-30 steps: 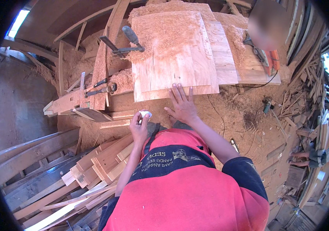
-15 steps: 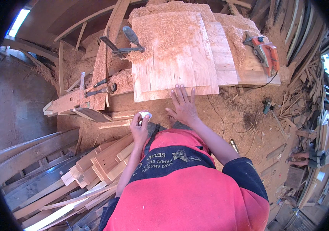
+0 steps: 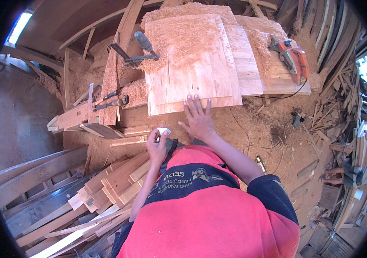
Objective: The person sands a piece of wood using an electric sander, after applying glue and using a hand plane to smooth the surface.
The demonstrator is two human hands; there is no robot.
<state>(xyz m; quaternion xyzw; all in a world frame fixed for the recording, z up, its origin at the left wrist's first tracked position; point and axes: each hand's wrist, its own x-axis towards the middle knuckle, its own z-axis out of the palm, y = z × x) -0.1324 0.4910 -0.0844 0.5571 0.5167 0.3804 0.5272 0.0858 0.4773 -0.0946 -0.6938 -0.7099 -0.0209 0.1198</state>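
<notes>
My left hand (image 3: 155, 147) pinches a small white object (image 3: 163, 130) between thumb and fingers, just short of the boards; its exact kind is too small to make out. My right hand (image 3: 200, 122) lies flat with fingers spread, the fingertips resting on the near edge of a wide, pale wooden panel (image 3: 183, 84). Curly shavings (image 3: 188, 36) cover the panel's far half. At the panel's left side stands a clamp (image 3: 144, 42) with a grey handle. An orange power planer (image 3: 294, 60) sits on the boards at the right.
Hand tools (image 3: 114, 102) lie on the beam at left. Cut timber (image 3: 114, 182) is stacked at lower left. A thin cord (image 3: 249, 137) crosses the dusty floor near a green power tool (image 3: 297, 118). Scrap wood lines the right, where another person (image 3: 342, 175) is partly visible.
My right hand has slid slightly left along the panel edge. The left hand has shifted a little, still pinching the white object. The whole view has moved slightly.
</notes>
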